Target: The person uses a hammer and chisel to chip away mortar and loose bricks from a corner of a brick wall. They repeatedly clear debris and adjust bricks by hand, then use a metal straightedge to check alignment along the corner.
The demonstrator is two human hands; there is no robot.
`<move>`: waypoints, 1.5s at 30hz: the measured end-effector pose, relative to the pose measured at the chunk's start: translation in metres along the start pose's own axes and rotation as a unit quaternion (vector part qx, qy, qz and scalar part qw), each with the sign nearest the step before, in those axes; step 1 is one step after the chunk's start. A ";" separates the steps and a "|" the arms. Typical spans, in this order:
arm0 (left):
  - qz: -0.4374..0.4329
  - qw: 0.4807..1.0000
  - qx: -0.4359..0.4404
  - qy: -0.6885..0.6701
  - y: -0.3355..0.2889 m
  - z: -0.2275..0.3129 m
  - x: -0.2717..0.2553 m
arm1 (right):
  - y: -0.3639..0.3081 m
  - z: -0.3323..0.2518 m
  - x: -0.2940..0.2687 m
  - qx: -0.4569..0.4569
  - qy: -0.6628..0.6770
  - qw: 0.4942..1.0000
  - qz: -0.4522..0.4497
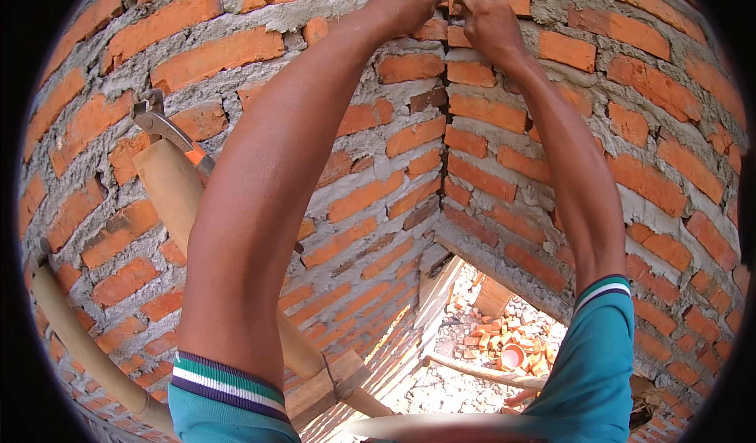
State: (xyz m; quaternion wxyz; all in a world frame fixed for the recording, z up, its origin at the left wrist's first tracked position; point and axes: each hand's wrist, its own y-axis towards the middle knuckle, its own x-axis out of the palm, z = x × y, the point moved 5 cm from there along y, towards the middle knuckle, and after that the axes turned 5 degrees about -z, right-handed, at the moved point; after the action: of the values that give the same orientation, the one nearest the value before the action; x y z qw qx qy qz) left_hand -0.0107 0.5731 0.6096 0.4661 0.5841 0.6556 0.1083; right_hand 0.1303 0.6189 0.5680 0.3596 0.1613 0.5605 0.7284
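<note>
Both arms reach up to the inside corner of a rough brick wall point(409, 66). My left hand point(411, 3) is closed in a fist against the left side of the corner, at the picture's top edge. Beside it, my right hand point(490, 25) is closed too, its fingertips pinched together over the dark vertical gap point(447, 88) where the two walls meet. What either hand grips is hidden or too small to name. Left of my left forearm, metal pincers point(167, 130) with an orange and dark handle rest on the top end of a bamboo pole point(167, 183).
A wooden block point(327, 388) is tied to the pole at lower centre. Another curved pole point(87, 341) stands at far left. Below the corner, an opening shows a heap of broken bricks point(504, 329), a pinkish bucket point(512, 356) and a horizontal pole point(480, 370).
</note>
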 end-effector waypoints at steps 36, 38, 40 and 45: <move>-0.025 0.962 -0.256 0.089 -0.008 0.007 0.000 | -0.009 0.005 -0.048 0.058 -0.164 0.985 0.013; -0.036 0.954 -0.280 0.101 -0.010 0.007 -0.010 | -0.006 0.005 -0.045 0.077 -0.183 0.980 -0.008; -0.023 0.957 -0.282 0.064 -0.015 0.006 -0.022 | -0.005 0.004 -0.046 0.084 -0.163 0.983 0.000; 0.075 0.963 -0.244 -0.082 -0.023 0.023 -0.050 | -0.015 0.003 -0.056 0.120 -0.058 0.991 -0.002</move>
State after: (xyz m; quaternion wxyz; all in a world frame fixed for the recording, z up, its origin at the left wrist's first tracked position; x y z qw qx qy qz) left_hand -0.0153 0.5141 0.6055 0.6371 0.5071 0.5230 0.2520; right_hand 0.1757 0.5835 0.5643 0.3710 0.2439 0.6221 0.6448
